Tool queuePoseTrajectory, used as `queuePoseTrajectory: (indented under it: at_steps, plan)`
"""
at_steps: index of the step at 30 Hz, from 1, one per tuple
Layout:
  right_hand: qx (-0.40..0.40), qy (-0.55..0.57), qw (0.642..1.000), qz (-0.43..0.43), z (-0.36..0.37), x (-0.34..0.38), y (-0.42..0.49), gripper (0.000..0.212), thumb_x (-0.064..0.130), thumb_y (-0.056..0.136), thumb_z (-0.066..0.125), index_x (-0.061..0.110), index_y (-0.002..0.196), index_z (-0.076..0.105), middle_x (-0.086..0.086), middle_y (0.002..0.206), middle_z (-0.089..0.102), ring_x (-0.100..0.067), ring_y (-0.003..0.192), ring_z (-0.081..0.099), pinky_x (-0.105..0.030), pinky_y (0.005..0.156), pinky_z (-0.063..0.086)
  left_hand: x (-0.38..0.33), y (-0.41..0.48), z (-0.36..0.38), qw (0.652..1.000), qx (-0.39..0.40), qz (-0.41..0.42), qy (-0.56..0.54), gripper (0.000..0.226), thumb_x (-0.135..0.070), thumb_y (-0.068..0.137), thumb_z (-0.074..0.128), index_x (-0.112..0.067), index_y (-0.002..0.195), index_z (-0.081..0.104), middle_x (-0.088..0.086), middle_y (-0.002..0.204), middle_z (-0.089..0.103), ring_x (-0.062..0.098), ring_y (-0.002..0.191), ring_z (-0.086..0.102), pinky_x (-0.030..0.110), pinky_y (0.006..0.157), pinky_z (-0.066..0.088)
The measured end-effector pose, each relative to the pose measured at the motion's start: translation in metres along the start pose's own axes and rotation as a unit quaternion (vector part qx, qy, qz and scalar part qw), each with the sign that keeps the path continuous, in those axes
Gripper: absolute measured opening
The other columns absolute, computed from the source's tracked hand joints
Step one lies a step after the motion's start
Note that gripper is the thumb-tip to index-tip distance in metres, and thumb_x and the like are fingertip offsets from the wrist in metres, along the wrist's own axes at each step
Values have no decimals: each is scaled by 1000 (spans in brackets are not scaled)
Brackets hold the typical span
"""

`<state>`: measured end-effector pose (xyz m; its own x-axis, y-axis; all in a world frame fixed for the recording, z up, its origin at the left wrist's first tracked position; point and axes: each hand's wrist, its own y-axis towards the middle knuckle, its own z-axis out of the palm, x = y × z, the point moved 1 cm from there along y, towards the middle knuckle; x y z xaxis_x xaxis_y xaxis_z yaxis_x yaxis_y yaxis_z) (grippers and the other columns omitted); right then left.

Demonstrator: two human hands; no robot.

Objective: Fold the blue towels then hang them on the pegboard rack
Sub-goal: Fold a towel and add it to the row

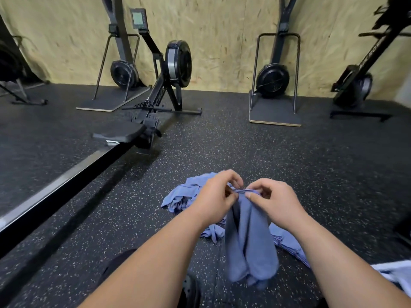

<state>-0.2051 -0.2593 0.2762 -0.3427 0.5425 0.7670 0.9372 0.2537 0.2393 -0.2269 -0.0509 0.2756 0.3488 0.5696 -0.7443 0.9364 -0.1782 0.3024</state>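
Observation:
A blue towel (pixel 250 243) hangs in loose folds from both of my hands above the floor. My left hand (pixel 216 196) pinches its top edge on the left, and my right hand (pixel 273 200) pinches the same edge on the right, fingertips almost meeting. Behind and under them a heap of crumpled blue towels (pixel 182 196) lies on the black speckled floor, with more blue cloth (pixel 291 243) spreading to the right under my right forearm. No pegboard rack is in view.
A rowing machine (pixel 155 94) with a long rail (pixel 66 174) runs diagonally across the left. Upright exercise machines (pixel 274 81) stand against the chipboard wall at the back. Pale cloth (pixel 393 274) shows at the lower right edge, a dark shoe (pixel 189 292) at the bottom.

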Motion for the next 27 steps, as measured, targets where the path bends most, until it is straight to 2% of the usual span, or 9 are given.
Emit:
queuePoseTrajectory:
  at_steps: [3, 7, 10, 14, 18, 23, 27]
  plan:
    - [3, 17, 1000, -16, -16, -2, -1, 12, 24, 87, 86, 32, 89, 79, 9, 79, 75, -6, 70, 62, -26, 69, 50, 1, 10, 8, 1000, 0, -16, 17, 29, -7, 87, 66, -32, 96, 57, -9, 89, 66, 13, 72, 63, 38, 73, 56]
    - [-8, 46, 999, -21, -35, -3, 1, 11, 19, 90, 84, 29, 88, 79, 8, 78, 74, -6, 67, 59, -26, 66, 48, 7, 26, 21, 994, 50, -56, 78, 10, -19, 80, 63, -27, 86, 65, -7, 77, 70, 15, 72, 67, 42, 72, 58]
    - [-35, 58, 998, -18, -55, -11, 9, 12, 16, 91, 82, 27, 88, 79, 10, 77, 73, -3, 65, 57, -23, 64, 47, 13, 41, 24, 989, 44, -88, 111, 11, -28, 76, 60, -31, 82, 69, -11, 73, 72, 12, 70, 69, 40, 69, 60]
    - [-97, 58, 994, 7, -83, -32, 25, 12, 18, 91, 83, 29, 86, 79, 11, 74, 69, -4, 64, 53, -22, 64, 45, 20, 65, 17, 983, 18, -96, 154, 15, -24, 79, 64, -33, 84, 75, -15, 70, 70, 8, 70, 69, 34, 72, 60]
    - [-131, 40, 989, 48, -96, -51, 45, 5, 24, 91, 82, 28, 88, 80, 3, 78, 72, -9, 64, 51, -29, 66, 44, 31, 82, 5, 975, 4, -102, 200, 15, -29, 79, 64, -37, 85, 74, -19, 77, 71, 10, 77, 69, 33, 73, 59]
    - [-196, 31, 975, 98, -96, -70, 60, 4, 31, 90, 81, 32, 87, 79, 11, 74, 72, -7, 61, 55, -28, 66, 46, 47, 96, -5, 956, 4, -138, 258, 15, -30, 82, 62, -34, 92, 74, -12, 88, 73, 21, 87, 68, 36, 75, 59]
    - [-184, -5, 975, 123, -85, -77, 71, 6, 31, 92, 78, 30, 86, 76, 12, 70, 70, 0, 56, 54, -28, 65, 43, 50, 106, -5, 966, -38, -123, 226, 16, -19, 95, 57, -30, 99, 68, -2, 95, 69, 28, 92, 62, 41, 78, 54]
